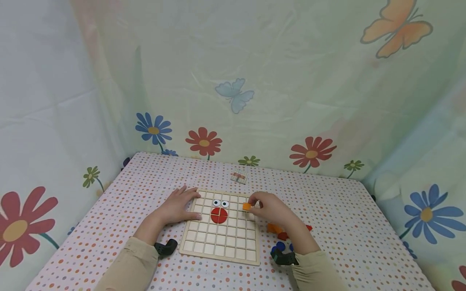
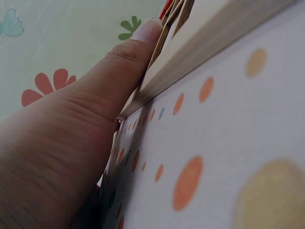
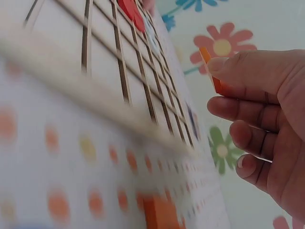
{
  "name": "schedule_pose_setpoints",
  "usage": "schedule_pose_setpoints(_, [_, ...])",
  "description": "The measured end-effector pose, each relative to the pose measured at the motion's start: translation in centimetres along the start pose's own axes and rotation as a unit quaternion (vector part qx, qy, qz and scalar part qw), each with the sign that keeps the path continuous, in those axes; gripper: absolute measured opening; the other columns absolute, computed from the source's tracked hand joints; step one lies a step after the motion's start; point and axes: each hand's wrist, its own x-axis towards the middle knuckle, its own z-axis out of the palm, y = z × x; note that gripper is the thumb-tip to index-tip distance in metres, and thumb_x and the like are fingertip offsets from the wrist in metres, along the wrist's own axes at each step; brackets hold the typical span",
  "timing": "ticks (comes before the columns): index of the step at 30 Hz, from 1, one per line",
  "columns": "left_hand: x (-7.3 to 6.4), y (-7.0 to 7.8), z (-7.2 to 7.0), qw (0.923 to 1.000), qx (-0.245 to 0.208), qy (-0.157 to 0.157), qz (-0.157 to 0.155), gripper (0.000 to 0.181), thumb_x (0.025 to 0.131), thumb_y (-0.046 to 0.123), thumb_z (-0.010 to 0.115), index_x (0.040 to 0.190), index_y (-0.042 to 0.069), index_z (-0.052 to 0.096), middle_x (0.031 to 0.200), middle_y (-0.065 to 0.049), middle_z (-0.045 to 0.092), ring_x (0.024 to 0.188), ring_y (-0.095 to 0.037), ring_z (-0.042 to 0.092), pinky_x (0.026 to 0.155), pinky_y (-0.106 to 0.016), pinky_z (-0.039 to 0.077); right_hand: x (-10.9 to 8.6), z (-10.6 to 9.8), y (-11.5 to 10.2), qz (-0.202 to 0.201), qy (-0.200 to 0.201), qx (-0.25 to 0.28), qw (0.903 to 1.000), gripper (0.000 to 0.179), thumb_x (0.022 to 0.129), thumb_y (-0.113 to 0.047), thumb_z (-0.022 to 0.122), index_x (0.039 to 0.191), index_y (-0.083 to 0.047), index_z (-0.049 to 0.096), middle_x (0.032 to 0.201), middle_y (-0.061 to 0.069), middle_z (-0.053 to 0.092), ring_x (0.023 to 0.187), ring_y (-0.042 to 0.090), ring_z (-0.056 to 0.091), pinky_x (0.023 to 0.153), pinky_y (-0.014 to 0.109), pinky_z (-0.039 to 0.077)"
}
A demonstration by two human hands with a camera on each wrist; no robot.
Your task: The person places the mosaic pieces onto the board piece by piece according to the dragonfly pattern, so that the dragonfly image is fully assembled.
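Observation:
A wooden grid board (image 1: 204,250) lies on the table with red pieces (image 1: 219,216) forming a disc and two eye pieces (image 1: 221,203) above it. My left hand (image 1: 176,206) rests at the board's left edge, thumb and fingers spread over the frame; the left wrist view shows the thumb (image 2: 128,57) on the rim. Over the board's upper right squares, my right hand (image 1: 270,207) pinches an orange square tile (image 1: 246,206) between thumb and fingers. In the right wrist view the tile (image 3: 209,69) is held up beyond the board's edge, the other fingers loosely curled.
Right of the board, partly under my right forearm, lie orange pieces (image 1: 274,228), red pieces (image 1: 282,235) and blue round pieces (image 1: 280,245). A small pattern card (image 1: 239,176) lies behind the board. A flowered curtain (image 1: 174,81) surrounds the dotted table (image 1: 327,226).

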Motion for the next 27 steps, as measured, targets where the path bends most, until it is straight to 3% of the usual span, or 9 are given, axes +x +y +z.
schedule_pose_setpoints(9, [0.2, -0.2, 0.1, 0.9999, 0.005, -0.004, -0.012, 0.083, 0.073, 0.073, 0.071, 0.139, 0.026, 0.053, 0.162, 0.001, 0.032, 0.154, -0.035, 0.013, 0.125, -0.058, 0.009, 2.6, 2.6, -2.6, -0.078, -0.032, 0.01, 0.9964, 0.012, 0.091, -0.023, 0.071, 0.102, -0.017, 0.067, 0.093, -0.008, 0.064, 0.075, 0.012, 0.053, 0.065, 0.028, 0.047])
schedule_pose_setpoints(14, [0.4, -0.3, 0.2, 0.9997, 0.015, -0.007, -0.019, 0.082, 0.073, 0.074, 0.069, 0.139, 0.029, 0.053, 0.162, 0.003, 0.032, 0.154, -0.033, 0.012, 0.125, -0.057, 0.009, 3.6, 3.9, -3.7, -0.087, -0.04, 0.023, 0.9952, 0.012, 0.091, -0.023, 0.071, 0.102, -0.017, 0.069, 0.092, -0.007, 0.065, 0.075, 0.011, 0.054, 0.065, 0.027, 0.048])
schedule_pose_setpoints(19, [0.4, -0.2, 0.2, 0.9996, 0.015, -0.011, -0.022, 0.081, 0.074, 0.073, 0.07, 0.139, 0.029, 0.053, 0.162, 0.003, 0.032, 0.155, -0.033, 0.012, 0.125, -0.057, 0.008, 4.5, 5.1, -4.8, -0.091, -0.031, 0.026, 0.995, 0.014, 0.091, -0.024, 0.071, 0.103, -0.017, 0.069, 0.103, 0.0, 0.062, 0.082, 0.012, 0.055, 0.071, 0.029, 0.049])
schedule_pose_setpoints(27, [0.4, -0.3, 0.1, 0.9998, 0.018, -0.006, -0.004, 0.08, 0.074, 0.072, 0.069, 0.138, 0.027, 0.054, 0.16, 0.0, 0.034, 0.153, -0.036, 0.014, 0.124, -0.06, 0.011, 5.1, 6.8, -6.3, -0.094, -0.034, 0.02, 0.9949, 0.019, 0.092, -0.027, 0.071, 0.106, -0.015, 0.07, 0.111, 0.003, 0.059, 0.093, 0.016, 0.06, 0.071, 0.026, 0.055])
